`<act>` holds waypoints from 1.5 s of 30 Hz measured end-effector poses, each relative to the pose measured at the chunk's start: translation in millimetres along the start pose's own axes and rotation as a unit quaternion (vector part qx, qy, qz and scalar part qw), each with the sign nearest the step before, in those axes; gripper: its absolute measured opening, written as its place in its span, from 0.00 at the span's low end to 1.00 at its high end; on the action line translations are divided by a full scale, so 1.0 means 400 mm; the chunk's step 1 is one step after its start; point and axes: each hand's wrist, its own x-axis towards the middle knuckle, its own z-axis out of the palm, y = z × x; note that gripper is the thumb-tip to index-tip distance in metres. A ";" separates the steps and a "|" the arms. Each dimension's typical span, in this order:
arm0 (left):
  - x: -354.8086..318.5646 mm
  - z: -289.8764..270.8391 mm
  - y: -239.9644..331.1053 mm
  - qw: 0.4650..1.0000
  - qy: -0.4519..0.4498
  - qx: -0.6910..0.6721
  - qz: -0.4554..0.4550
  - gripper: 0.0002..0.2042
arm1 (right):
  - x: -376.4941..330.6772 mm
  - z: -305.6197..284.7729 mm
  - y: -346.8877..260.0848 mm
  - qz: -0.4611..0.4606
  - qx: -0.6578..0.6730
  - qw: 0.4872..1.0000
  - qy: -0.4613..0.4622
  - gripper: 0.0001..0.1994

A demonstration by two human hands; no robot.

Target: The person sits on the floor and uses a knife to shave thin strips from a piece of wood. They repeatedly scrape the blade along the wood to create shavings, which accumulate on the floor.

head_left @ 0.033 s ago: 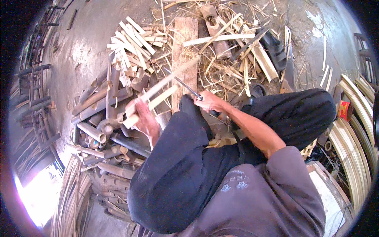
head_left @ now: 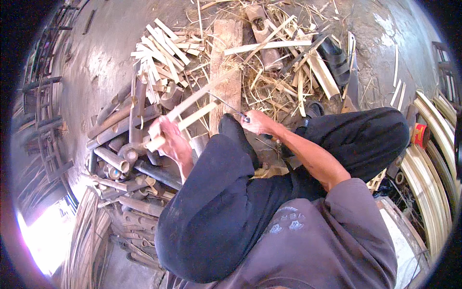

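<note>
My left hand [head_left: 174, 143] is closed around pale split bamboo strips [head_left: 198, 114], which spread apart and slant up and to the right over a wooden plank [head_left: 225, 89]. One strip is blurred along its length. In my right hand [head_left: 261, 124] the handle of a knife [head_left: 228, 106] is gripped, mostly hidden by the fingers. Its thin dark blade points up and to the left, across the strips; whether it touches them I cannot tell. My dark-covered foot [head_left: 236, 132] is by the plank's near end, between the two hands.
Cut bamboo pieces [head_left: 161, 50] lie heaped left of the plank. Bamboo tubes [head_left: 113, 161] are stacked at the left. Shavings, a split bamboo length [head_left: 321, 74] and a dark sandal [head_left: 334, 60] lie to the right. Long strips [head_left: 426, 183] curve along the far right, near a red can [head_left: 420, 135].
My right hand and the knife have shifted slightly to the right. My left hand has moved a little left and up with the strips.
</note>
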 end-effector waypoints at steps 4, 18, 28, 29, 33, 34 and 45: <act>0.104 0.001 0.057 0.996 -0.008 0.062 -0.061 0.12 | -0.035 -0.036 0.059 -0.055 -0.060 0.995 0.063 0.13; 0.344 -0.212 0.238 0.998 -0.009 0.054 0.025 0.24 | -0.121 -0.094 -0.015 -0.041 -0.052 0.994 0.090 0.37; 0.373 -0.127 0.389 0.995 -0.095 0.014 0.001 0.22 | -0.050 -0.076 0.153 -0.201 -0.186 0.926 0.262 0.29; 0.360 -0.130 0.378 0.997 -0.073 0.006 0.009 0.22 | -0.058 -0.078 0.118 -0.111 -0.057 0.968 0.216 0.28; 0.239 -0.091 0.216 0.996 -0.037 -0.073 -0.028 0.22 | -0.167 -0.111 -0.038 0.092 0.198 0.960 0.175 0.25; 0.195 -0.066 0.171 0.996 -0.037 -0.073 -0.033 0.22 | -0.164 -0.119 -0.048 0.106 0.183 0.958 0.192 0.26; -0.015 0.011 0.066 0.955 -0.005 0.275 -0.114 0.30 | -0.150 0.020 -0.312 -0.153 0.045 0.983 0.092 0.20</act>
